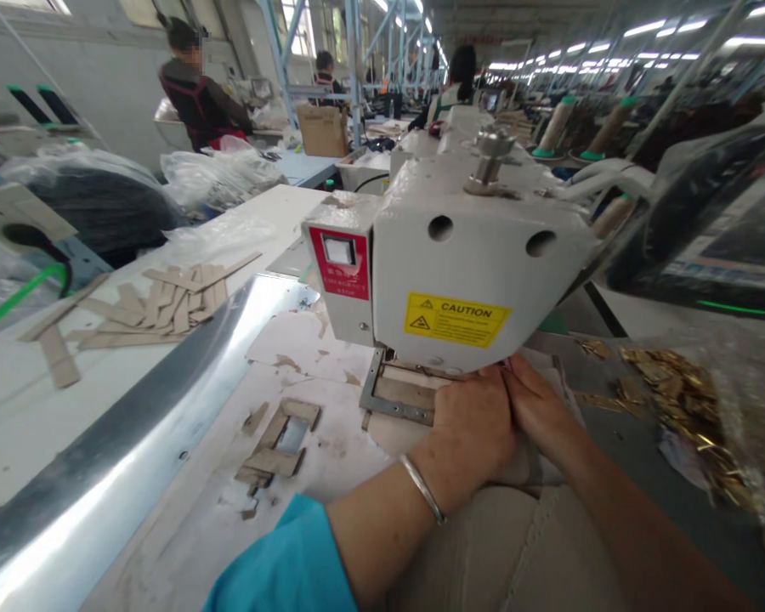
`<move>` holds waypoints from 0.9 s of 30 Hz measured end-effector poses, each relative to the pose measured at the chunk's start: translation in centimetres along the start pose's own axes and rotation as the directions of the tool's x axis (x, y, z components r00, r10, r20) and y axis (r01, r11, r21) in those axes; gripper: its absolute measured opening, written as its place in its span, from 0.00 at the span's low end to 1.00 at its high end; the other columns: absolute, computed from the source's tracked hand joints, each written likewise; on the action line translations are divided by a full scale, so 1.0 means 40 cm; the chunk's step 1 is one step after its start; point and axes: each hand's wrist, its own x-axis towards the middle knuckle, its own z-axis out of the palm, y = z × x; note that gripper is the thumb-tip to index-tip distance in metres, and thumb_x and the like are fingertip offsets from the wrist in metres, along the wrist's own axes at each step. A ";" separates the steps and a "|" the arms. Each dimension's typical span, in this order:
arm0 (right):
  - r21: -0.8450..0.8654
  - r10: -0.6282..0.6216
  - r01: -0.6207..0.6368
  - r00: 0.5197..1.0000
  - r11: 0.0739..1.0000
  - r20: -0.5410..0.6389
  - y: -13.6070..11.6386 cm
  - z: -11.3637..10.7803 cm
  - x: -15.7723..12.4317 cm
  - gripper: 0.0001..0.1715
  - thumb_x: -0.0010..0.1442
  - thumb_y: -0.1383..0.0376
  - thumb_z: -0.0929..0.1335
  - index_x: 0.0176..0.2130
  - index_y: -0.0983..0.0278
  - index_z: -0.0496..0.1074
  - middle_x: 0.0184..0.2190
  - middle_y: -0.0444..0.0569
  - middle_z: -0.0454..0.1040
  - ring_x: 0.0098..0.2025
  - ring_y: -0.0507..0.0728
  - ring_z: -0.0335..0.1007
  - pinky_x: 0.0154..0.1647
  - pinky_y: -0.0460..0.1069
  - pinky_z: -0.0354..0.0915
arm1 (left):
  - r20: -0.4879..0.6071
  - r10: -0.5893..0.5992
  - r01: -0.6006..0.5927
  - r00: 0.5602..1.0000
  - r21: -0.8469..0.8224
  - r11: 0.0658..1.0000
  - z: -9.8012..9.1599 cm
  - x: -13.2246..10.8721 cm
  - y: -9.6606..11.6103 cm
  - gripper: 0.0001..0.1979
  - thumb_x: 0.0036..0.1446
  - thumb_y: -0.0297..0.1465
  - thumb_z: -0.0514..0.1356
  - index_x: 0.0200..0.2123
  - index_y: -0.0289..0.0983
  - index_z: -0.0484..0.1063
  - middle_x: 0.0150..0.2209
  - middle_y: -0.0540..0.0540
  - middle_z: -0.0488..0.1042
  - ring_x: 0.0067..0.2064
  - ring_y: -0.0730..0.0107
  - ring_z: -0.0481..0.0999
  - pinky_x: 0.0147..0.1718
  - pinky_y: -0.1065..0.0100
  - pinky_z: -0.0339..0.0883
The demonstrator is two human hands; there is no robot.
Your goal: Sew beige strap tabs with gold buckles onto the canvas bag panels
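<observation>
Blue sleeve [286, 561] sits behind my fingers [524, 381]; their grip I cannot tell. Beige material [478, 552] lies beneath them, metal frame [400, 410] leftward.

Beyond the left edge of our white bench [44, 433] we saw a dark object [102, 212] under clear plastic [95, 166] and a socket panel [14, 211]. Farther back, a cardboard box [322, 130] stood near the right edge of a blue bench [301, 167], with crumpled clear bags [213, 177] by its left edge. We also noticed a person in dark clothes [195, 102] and thread cones [554, 127].
</observation>
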 end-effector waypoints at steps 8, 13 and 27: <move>0.009 0.007 -0.007 1.000 1.000 -0.008 0.000 -0.004 -0.006 0.11 0.59 0.58 0.61 0.28 0.58 0.64 0.25 0.46 0.70 0.32 0.59 0.70 0.35 0.53 0.68 | -0.070 0.191 -0.201 0.979 -0.205 0.958 0.004 0.001 -0.043 0.06 0.57 0.28 0.54 0.39 0.38 0.66 0.35 0.46 0.77 0.36 0.62 0.78 0.34 0.66 0.69; 0.044 0.083 -0.086 0.994 0.995 0.074 -0.008 0.003 -0.008 0.14 0.61 0.53 0.60 0.30 0.58 0.62 0.22 0.44 0.69 0.25 0.56 0.67 0.25 0.50 0.63 | 0.050 0.155 -0.157 0.987 0.036 0.987 -0.060 -0.075 -0.054 0.13 0.59 0.26 0.51 0.48 0.35 0.63 0.30 0.43 0.77 0.32 0.55 0.80 0.29 0.62 0.71; 0.142 0.131 -0.154 0.979 0.978 0.159 0.003 0.014 -0.012 0.18 0.59 0.49 0.62 0.31 0.61 0.62 0.22 0.43 0.69 0.19 0.49 0.59 0.19 0.45 0.55 | 0.033 -0.002 -0.011 0.999 0.390 0.921 -0.177 -0.131 -0.411 0.10 0.66 0.25 0.47 0.43 0.37 0.67 0.40 0.44 0.75 0.40 0.63 0.77 0.35 0.68 0.67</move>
